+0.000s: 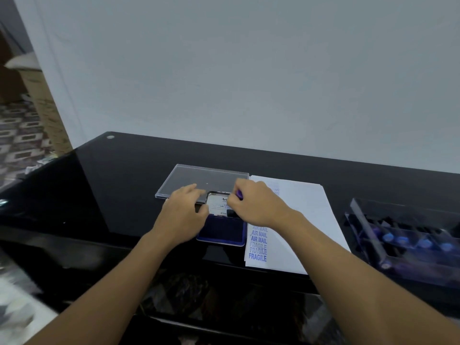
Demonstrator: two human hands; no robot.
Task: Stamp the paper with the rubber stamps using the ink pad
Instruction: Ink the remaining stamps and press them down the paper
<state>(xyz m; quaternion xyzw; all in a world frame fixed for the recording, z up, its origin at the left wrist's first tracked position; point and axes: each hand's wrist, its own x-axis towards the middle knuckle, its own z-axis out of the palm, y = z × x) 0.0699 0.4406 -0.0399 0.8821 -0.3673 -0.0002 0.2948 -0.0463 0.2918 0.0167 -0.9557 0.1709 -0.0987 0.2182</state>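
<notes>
Two hands over blue metal-tin ink pad [221,232]: right hand [254,205] pinches purple-handled rubber stamp [239,194], likely light and stiff, by its knob; left hand [181,215] rests loose-fingered on the pad's edge.

A big pale wall [249,70] fills the back, gray-white in soft light. In front of it stands a shiny black table [119,175] that looks dark like glass. Far to the left, the floor [22,138] has a brown and white pattern, and a tall tan box [47,108] stands there.
</notes>
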